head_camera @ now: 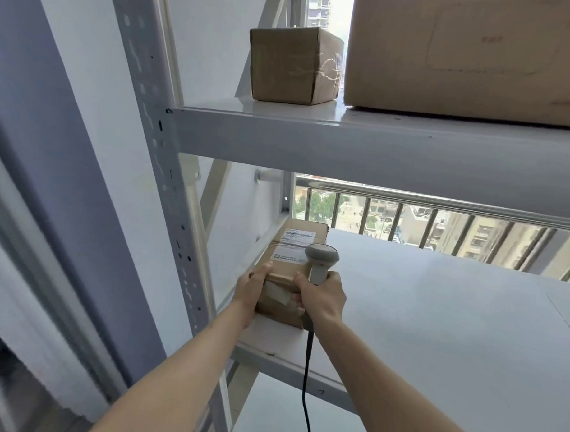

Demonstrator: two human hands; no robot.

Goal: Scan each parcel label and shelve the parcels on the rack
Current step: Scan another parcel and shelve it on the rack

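Fingers of our left hand curled round the parcel, which lay at the left end of the rack's lower shelf; our right hand clamped the scanner beside the label.

Parcel on lower shelf far left, 2 boxes on upper shelf

Two white labels lie on top of the brown parcel — their print is too small and blurred to read; nothing else carries legible text.
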